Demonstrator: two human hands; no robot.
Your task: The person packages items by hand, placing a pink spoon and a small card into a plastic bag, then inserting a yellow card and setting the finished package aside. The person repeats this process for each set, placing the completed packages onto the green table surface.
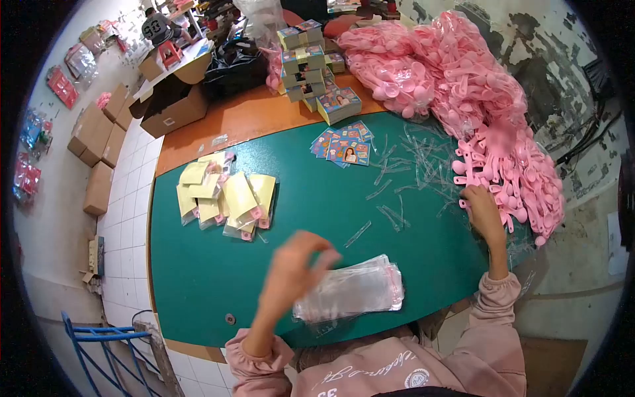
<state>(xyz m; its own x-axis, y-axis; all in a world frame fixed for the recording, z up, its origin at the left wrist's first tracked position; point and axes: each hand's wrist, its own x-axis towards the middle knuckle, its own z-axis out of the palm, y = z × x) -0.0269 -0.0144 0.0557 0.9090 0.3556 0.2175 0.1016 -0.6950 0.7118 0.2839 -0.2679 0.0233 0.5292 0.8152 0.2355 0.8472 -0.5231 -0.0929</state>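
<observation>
My left hand (296,264), smeared by motion, is over the left end of a stack of clear plastic bags (360,289) near the table's front edge. On the right, my right hand (483,210) reaches to the edge of a loose heap of pink plastic spoons (522,185). Its fingers are curled around a pink spoon (464,204), whose end shows at the fingertips. Left of centre lie several filled clear packets (239,196) with cream-coloured cards and pink spoon ends showing inside. Printed cards (348,151) with colourful pictures are fanned out toward the back.
Clear plastic strips (417,165) are strewn over the green tabletop (291,198). Bundled card stacks (337,104) and large bags of pink spoons (436,66) stand behind. An open cardboard box (173,112) sits at the back left. A person (159,28) is in the far background.
</observation>
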